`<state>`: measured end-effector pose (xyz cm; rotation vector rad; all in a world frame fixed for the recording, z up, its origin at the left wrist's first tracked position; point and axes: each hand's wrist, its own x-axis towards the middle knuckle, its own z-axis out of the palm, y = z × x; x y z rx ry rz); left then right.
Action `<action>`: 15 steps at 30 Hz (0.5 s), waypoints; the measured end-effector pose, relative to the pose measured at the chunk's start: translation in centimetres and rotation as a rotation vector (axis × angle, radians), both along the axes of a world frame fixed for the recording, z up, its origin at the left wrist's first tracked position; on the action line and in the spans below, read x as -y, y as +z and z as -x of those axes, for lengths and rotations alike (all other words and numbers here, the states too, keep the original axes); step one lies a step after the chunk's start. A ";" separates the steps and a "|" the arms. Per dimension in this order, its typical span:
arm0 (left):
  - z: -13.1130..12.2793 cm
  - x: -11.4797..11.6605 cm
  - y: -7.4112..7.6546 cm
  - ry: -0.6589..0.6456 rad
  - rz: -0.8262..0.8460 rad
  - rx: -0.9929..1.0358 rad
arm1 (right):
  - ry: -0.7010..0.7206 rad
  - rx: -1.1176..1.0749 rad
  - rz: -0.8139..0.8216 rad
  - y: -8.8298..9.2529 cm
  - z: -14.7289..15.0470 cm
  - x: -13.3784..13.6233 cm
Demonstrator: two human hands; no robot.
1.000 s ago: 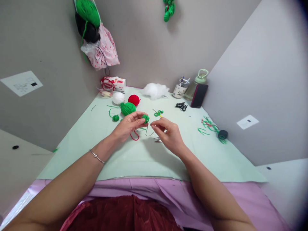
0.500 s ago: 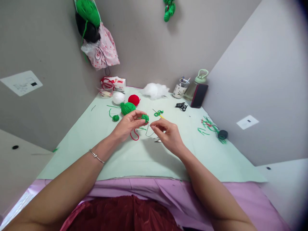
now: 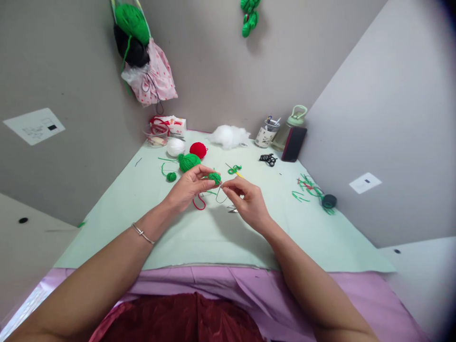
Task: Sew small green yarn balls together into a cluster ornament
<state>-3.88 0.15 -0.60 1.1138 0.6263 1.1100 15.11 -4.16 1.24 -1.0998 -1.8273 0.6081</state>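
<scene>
Bright green is shown by the small held piece [image 3: 214,178], the large yarn ball [image 3: 189,163] and the little ball [image 3: 171,176]. Red is borne by one round skein [image 3: 198,150], white by the neighbouring skein [image 3: 175,147] and the fluffy stuffing [image 3: 230,137]. The table cover [image 3: 221,244] is coloured pale mint, the cloth below it [image 3: 245,280] lilac. The hanging bag [image 3: 161,78] is patterned with red dots on pale pink (the dots being the stronger colour).
</scene>
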 end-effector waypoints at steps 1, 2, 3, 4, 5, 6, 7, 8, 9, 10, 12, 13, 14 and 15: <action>0.0 0.0 0.0 -0.013 0.004 0.016 | 0.005 0.000 -0.021 0.0 0.0 -0.1; 0.0 0.1 0.1 -0.023 0.009 0.029 | 0.008 0.000 -0.039 0.0 -0.1 -0.1; 0.0 0.1 0.1 -0.026 0.015 0.038 | 0.009 0.001 -0.054 -0.1 -0.1 -0.1; 0.0 0.2 0.1 -0.023 0.022 0.042 | 0.012 0.003 -0.066 -0.1 -0.1 -0.2; -0.1 0.2 0.2 -0.019 0.030 0.042 | 0.014 0.004 -0.077 -0.1 -0.1 -0.2; -0.1 0.3 0.2 -0.014 0.036 0.042 | 0.017 0.004 -0.086 -0.1 -0.1 -0.3; -0.1 0.3 0.3 -0.013 0.041 0.041 | 0.018 0.002 -0.095 -0.1 -0.1 -0.3; -0.2 0.4 0.3 -0.013 0.043 0.040 | 0.017 0.000 -0.104 -0.1 -0.1 -0.3; -0.2 0.4 0.3 -0.014 0.041 0.040 | 0.015 -0.002 -0.110 -0.2 -0.1 -0.4; -0.3 0.5 0.4 -0.016 0.038 0.042 | 0.012 -0.006 -0.112 -0.2 -0.1 -0.4; -0.4 0.6 0.5 -0.016 0.027 0.046 | 0.005 -0.018 -0.105 -0.3 -0.1 -0.4; -0.4 0.6 0.6 -0.014 0.024 0.050 | 0.003 -0.029 -0.095 -0.3 -0.1 -0.4; -0.5 0.7 0.6 -0.012 0.022 0.054 | 0.002 -0.041 -0.083 -0.4 -0.1 -0.4; -0.6 0.7 0.7 -0.010 0.023 0.055 | 0.002 -0.054 -0.070 -0.5 0.0 -0.4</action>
